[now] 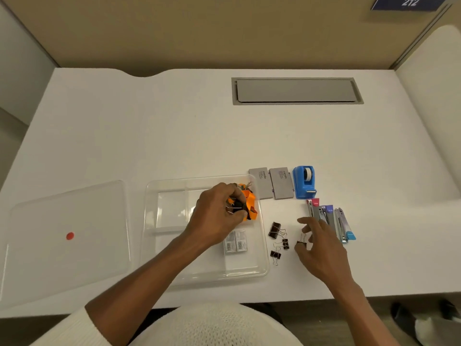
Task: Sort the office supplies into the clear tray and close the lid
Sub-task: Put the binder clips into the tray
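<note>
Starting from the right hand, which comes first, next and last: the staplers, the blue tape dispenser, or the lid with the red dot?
From the right hand, in the head view:
1. The staplers, touching distance, just behind and to the right of its fingers.
2. The blue tape dispenser, farther back on the table, beyond the staplers.
3. The lid with the red dot, far off on the left side, past the clear tray.

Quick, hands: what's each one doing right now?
Left hand: closed on binder clips, over the tray.
Right hand: pinching one binder clip on the desk.
</note>
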Motion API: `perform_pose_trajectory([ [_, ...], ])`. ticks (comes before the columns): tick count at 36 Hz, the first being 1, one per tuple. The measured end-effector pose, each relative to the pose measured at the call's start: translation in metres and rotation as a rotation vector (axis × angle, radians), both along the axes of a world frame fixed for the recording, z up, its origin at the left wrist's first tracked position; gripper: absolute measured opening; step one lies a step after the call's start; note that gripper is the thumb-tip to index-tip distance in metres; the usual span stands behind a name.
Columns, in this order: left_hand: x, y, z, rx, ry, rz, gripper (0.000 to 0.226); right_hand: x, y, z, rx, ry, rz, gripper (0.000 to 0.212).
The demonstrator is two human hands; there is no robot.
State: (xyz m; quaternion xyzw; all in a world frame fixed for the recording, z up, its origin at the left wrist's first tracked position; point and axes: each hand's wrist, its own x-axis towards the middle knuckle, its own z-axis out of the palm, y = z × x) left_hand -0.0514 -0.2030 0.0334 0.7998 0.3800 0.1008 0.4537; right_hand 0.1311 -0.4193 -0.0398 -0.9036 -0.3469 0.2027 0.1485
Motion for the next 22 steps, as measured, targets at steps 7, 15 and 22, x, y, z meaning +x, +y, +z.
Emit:
perform_pose_trajectory([
  [7, 0.004, -0.003, -0.005, 0.011, -0.003, -0.067, 0.027, -0.005, 0.001, 0.008, -0.286, -0.097, 0.347, 0.119],
  [15, 0.003, -0.002, -0.013, 0.022, 0.000, -0.094, 0.027, -0.005, 0.025, -0.012, -0.269, -0.039, 0.409, 0.107],
  [22, 0.002, 0.001, -0.017, 0.027, 0.006, -0.083, 0.027, -0.004, 0.044, -0.022, -0.140, 0.061, 0.456, 0.050],
])
